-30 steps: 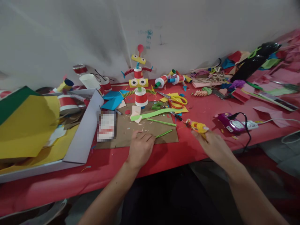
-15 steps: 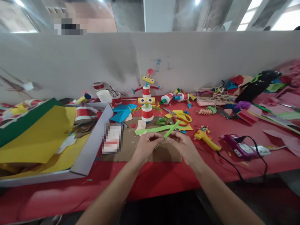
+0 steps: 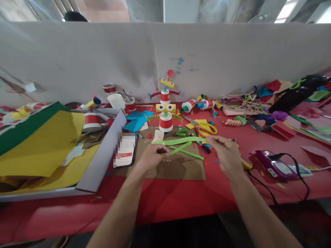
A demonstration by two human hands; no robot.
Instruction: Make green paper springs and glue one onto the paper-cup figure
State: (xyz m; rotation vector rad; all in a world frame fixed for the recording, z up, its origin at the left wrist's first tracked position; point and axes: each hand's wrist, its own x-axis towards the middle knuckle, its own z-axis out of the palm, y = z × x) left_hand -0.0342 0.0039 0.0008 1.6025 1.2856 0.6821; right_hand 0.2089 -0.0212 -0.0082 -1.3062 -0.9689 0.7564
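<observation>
My left hand (image 3: 155, 157) pinches the near end of a light green paper strip (image 3: 181, 148) above the brown board (image 3: 155, 168). This strip crosses over another narrow green strip (image 3: 192, 154). A wider green strip (image 3: 178, 141) stretches behind them. To the right, my right hand (image 3: 229, 155) has its thumb and fingers drawn together beside the wide strip's right end. Whether anything is between those fingertips is hidden. Part of a yellow glue gun (image 3: 246, 164) shows behind that hand. A paper-cup figure (image 3: 165, 121) with springy green arms stands behind the strips.
A phone (image 3: 126, 151) lies left of centre, beside a box (image 3: 108, 148) holding yellow paper. Scissors (image 3: 207, 129) rest behind the board. At right are a purple power socket block (image 3: 275, 165) with a black cord, and a black bottle (image 3: 294, 93) among paper scraps.
My hands, close together before, have moved apart, the right one going right to in front of the glue gun. The narrow strip is now lower, in my left fingers only.
</observation>
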